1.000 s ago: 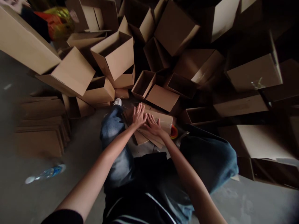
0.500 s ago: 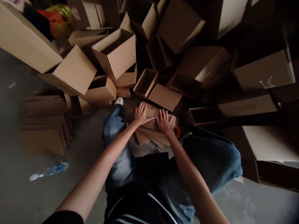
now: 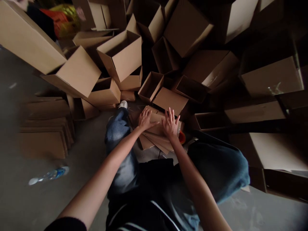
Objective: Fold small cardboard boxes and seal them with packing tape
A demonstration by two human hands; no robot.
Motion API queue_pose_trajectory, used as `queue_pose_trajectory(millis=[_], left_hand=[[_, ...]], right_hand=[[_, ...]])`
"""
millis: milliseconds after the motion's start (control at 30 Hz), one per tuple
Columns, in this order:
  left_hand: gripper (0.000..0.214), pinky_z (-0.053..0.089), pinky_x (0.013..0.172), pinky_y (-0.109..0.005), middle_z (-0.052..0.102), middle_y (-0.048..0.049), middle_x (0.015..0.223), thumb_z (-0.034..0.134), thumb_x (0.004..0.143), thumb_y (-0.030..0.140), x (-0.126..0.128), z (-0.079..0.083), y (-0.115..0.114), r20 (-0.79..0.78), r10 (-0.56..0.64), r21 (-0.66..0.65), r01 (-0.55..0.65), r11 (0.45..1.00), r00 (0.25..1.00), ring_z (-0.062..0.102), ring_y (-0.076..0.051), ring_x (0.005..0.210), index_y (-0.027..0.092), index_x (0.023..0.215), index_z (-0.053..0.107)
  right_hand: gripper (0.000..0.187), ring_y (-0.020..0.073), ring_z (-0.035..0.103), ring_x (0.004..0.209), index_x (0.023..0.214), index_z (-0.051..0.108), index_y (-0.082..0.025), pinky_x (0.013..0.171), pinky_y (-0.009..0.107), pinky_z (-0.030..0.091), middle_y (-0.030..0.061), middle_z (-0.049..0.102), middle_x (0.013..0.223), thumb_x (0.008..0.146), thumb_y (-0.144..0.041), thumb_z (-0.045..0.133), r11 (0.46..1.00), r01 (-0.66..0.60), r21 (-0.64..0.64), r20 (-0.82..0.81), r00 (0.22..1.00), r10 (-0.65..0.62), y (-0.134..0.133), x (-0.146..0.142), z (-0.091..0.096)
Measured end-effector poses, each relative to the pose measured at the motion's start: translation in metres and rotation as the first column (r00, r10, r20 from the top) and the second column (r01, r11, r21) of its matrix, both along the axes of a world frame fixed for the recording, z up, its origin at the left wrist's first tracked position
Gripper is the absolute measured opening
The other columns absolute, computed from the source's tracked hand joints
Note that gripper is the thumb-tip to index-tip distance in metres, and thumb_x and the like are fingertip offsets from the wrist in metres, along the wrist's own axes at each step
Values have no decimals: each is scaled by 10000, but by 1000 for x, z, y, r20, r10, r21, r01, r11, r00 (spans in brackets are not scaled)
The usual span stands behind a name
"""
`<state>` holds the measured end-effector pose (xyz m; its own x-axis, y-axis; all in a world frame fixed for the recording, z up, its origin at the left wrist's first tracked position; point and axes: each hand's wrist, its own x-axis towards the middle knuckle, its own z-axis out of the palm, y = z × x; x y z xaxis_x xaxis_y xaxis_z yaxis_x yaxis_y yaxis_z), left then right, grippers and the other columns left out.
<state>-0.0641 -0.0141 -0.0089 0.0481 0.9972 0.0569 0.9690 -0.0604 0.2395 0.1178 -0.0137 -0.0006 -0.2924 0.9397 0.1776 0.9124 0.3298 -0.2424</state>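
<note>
Between my legs on the floor lies a small pile of flattened cardboard boxes (image 3: 157, 130). My left hand (image 3: 145, 120) rests on the left part of the top piece, fingers spread and thumb pointing right. Over its right part is my right hand (image 3: 170, 123), fingers stretched out and apart; whether the palm touches the cardboard I cannot tell. Neither hand grips anything. An orange round thing, perhaps a tape roll (image 3: 182, 137), shows partly beside the pile's right edge, close to my right knee.
Many open cardboard boxes (image 3: 127, 57) are heaped ahead and to the right. At left stands a stack of flattened cardboard (image 3: 45, 128), with a plastic bottle (image 3: 49, 175) lying on the floor below it. Part of another person (image 3: 39, 19) shows at the top left.
My right hand has lifted slightly, its fingers now raised off the cardboard. My left hand stays in nearly the same place on the pile.
</note>
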Motion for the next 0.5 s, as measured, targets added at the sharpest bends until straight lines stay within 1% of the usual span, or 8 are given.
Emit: queue_pose_trajectory(millis=[67, 100, 200, 267, 333, 400, 500], left_hand=[[857, 308, 1183, -459, 453, -176, 1538, 512, 886, 724, 0, 2, 0, 4, 7, 10, -7, 1000, 1000, 311, -326, 1480, 118, 1490, 449], [846, 304, 1187, -458, 458, -178, 1534, 514, 889, 715, 1, 3, 0, 6, 4, 11, -4, 1000, 1000, 317, -324, 1478, 116, 1485, 455], [823, 218, 1226, -509, 457, -188, 1537, 502, 907, 683, 3, 5, -1, 3, -7, 11, 7, 1000, 1000, 291, -329, 1494, 103, 1488, 454], [807, 113, 1248, -558, 437, -186, 1557, 476, 930, 655, 5, 5, -1, -4, -31, 20, 31, 999, 1000, 246, -328, 1517, 89, 1504, 433], [795, 42, 1259, -559, 408, -181, 1580, 451, 952, 623, 7, 4, -3, -4, -60, 36, 60, 998, 998, 209, -313, 1534, 68, 1519, 407], [784, 30, 1269, -527, 398, -178, 1587, 438, 966, 598, 9, 3, -5, 1, -79, 44, 79, 996, 997, 206, -295, 1538, 50, 1524, 396], [760, 54, 1271, -519, 431, -177, 1566, 442, 967, 591, 12, 3, -6, 15, -46, 27, 46, 999, 999, 247, -296, 1525, 65, 1515, 418]], right_hand=[[586, 267, 210, 1542, 1591, 310, -162, 1223, 611, 112, 110, 274, 1661, 1054, -370, 204, 998, 30, -64, 0, 1000, -30, -2, 1, -13], [583, 267, 231, 1535, 1584, 329, -163, 1222, 609, 117, 111, 289, 1655, 1053, -372, 207, 997, 36, -75, -1, 999, -36, -3, 2, -19], [583, 262, 237, 1533, 1584, 326, -167, 1219, 618, 101, 112, 321, 1641, 1051, -373, 210, 998, 41, -57, -19, 999, -42, -4, 3, -32], [587, 262, 234, 1534, 1584, 324, -164, 1219, 616, 103, 116, 334, 1635, 1049, -374, 209, 998, 45, -52, -33, 998, -47, -4, 3, -34], [594, 263, 240, 1532, 1585, 320, -149, 1223, 604, 106, 119, 336, 1633, 1047, -375, 207, 997, 53, -57, -42, 998, -55, -3, 2, -34], [605, 263, 246, 1530, 1588, 306, -130, 1228, 589, 108, 122, 336, 1633, 1045, -378, 205, 997, 56, -60, -49, 997, -59, -2, 2, -32], [611, 266, 258, 1526, 1588, 306, -123, 1226, 584, 119, 132, 355, 1623, 1044, -384, 208, 997, 51, -52, -59, 997, -54, -3, 1, -33]])
